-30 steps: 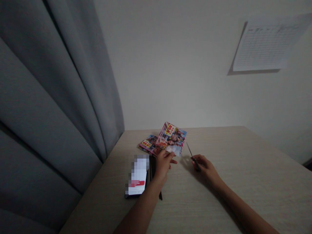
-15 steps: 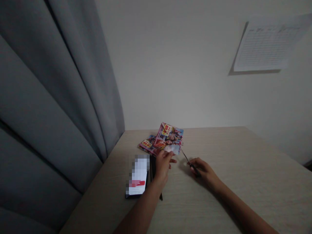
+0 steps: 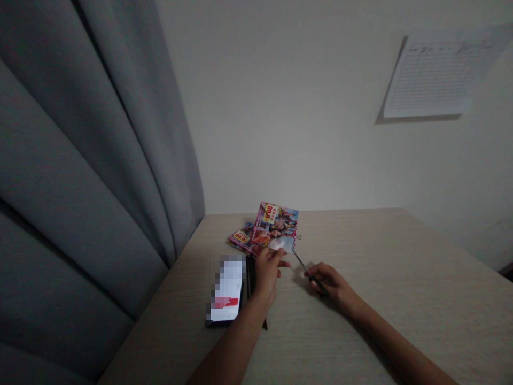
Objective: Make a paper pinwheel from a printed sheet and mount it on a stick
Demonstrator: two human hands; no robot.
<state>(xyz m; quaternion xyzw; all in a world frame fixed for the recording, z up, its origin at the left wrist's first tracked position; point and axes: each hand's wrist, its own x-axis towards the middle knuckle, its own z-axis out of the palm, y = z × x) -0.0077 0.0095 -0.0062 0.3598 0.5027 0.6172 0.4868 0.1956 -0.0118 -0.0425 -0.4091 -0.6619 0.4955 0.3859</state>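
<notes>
Here, Tip by Corner

We pinch the colourful leaflet (image 3: 276,225) by its lower edge, the fingers of our left hand (image 3: 267,266) closed on it over the pale table (image 3: 372,246). Our right hand (image 3: 331,282) grips a thin-bladed tool (image 3: 315,280) by its dark handle; its tip is at the leaflet's lower right corner, though we cannot tell whether they touch. A second leaflet (image 3: 241,237) lies partly beneath, leftward. Nearer us, a lit phone (image 3: 227,290) rests beside a slim dark object (image 3: 251,271).
</notes>
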